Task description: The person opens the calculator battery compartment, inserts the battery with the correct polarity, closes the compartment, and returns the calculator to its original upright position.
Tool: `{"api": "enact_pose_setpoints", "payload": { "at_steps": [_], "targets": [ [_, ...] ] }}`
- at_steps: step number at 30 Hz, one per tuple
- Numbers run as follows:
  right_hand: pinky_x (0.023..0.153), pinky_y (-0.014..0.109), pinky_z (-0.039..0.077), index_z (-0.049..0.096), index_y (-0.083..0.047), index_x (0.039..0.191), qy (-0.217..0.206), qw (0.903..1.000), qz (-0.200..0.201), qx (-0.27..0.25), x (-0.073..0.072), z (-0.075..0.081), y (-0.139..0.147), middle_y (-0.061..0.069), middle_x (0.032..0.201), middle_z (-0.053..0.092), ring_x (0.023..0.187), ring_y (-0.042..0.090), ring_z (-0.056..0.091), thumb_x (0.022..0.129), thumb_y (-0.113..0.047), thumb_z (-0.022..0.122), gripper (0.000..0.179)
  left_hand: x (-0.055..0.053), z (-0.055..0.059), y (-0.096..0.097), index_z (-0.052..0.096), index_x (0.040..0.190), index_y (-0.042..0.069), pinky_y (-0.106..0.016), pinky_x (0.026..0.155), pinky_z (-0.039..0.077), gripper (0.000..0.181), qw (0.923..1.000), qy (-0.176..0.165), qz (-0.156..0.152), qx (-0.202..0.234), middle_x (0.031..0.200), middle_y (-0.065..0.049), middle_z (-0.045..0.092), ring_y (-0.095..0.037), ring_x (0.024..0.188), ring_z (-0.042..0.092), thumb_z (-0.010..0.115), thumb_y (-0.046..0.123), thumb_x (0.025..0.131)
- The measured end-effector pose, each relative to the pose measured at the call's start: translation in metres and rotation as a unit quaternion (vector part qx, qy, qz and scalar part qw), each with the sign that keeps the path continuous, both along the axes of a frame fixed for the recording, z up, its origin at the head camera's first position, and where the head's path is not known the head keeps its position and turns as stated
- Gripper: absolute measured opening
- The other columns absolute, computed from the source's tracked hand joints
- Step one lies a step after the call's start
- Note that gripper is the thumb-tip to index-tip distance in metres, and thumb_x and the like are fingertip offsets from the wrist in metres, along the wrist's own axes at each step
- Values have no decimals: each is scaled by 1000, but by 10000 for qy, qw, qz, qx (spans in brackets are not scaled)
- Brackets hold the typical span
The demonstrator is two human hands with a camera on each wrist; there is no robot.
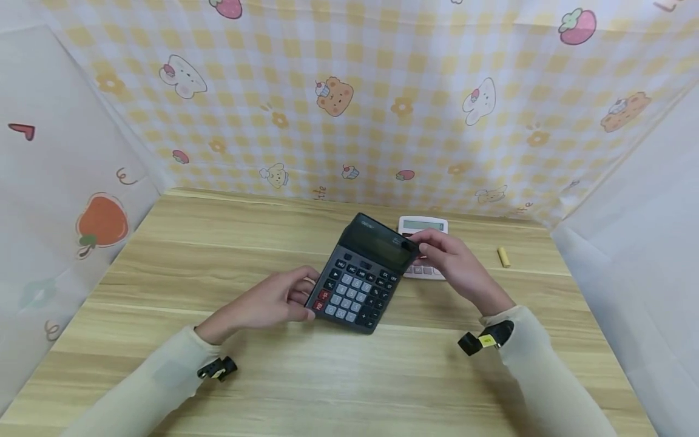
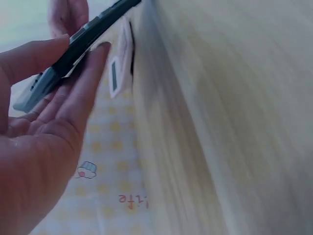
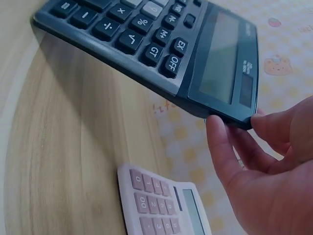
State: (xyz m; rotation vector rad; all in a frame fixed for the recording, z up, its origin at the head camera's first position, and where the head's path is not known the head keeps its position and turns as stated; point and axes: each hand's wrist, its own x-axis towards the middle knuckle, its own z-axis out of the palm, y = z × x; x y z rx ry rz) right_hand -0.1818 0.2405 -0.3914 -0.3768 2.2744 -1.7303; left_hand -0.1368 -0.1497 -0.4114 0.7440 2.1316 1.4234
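Between both hands a large dark calculator [image 1: 357, 276] is held up off the table, tilted, its keys and screen facing up. My left hand [image 1: 281, 297] grips its lower left corner, thumb on top and fingers beneath, as the left wrist view also shows. At the upper right corner, by the screen, my right hand [image 1: 450, 258] pinches the edge between thumb and fingers. Behind it on the table lies a smaller white calculator [image 1: 423, 223] with pinkish keys, partly hidden by the right hand and the dark calculator. In the right wrist view this white calculator [image 3: 156, 205] sits below the dark one.
A short yellow stick [image 1: 503, 257] lies on the wooden table [image 1: 218, 237] to the right of the white calculator. A checked cloth [image 1: 371, 139] hangs along the table's back edge, with pale cloth walls at left and right.
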Motion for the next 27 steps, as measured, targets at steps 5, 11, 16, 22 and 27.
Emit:
{"api": "enact_pose_setpoints", "payload": {
  "at_steps": [5,11,16,22,27],
  "targets": [
    [104,36,59,57,11,138,-70,9989,-2,-472,6,-2,8,20,138,62,117,22,71,116,-1,47,28,3,8,1,60,133,-5,-33,95,63,46,9995,8,-150,288,127,-22,76,-31,113,78,78,-8,91],
    [98,35,62,62,9,133,-444,9967,-230,-634,12,-4,14,13,119,72,106,21,74,115,-5,55,24,7,20,-1,65,134,1,-35,96,63,44,9987,402,-254,173,128,-15,76,-26,114,76,78,-7,93],
    [91,36,65,66,11,129,-619,9960,-210,-603,18,-3,17,14,107,77,97,19,76,114,-4,56,23,8,28,-5,69,132,8,-36,97,62,41,9931,1129,-298,-90,125,-6,78,-20,113,76,77,-5,94],
    [93,37,64,67,17,132,-636,9975,-62,-310,25,-2,21,25,114,77,100,21,79,111,0,59,27,10,33,-6,73,130,10,-40,92,64,42,9746,2179,-356,-379,118,1,79,-15,108,77,75,-8,92],
    [94,35,64,66,19,134,-774,9970,-81,-40,30,-4,22,21,118,76,99,19,79,111,1,60,31,14,33,-1,75,128,6,-41,87,66,46,9594,2756,-488,-353,118,-3,80,-15,104,78,79,-15,87]
  ]
}}
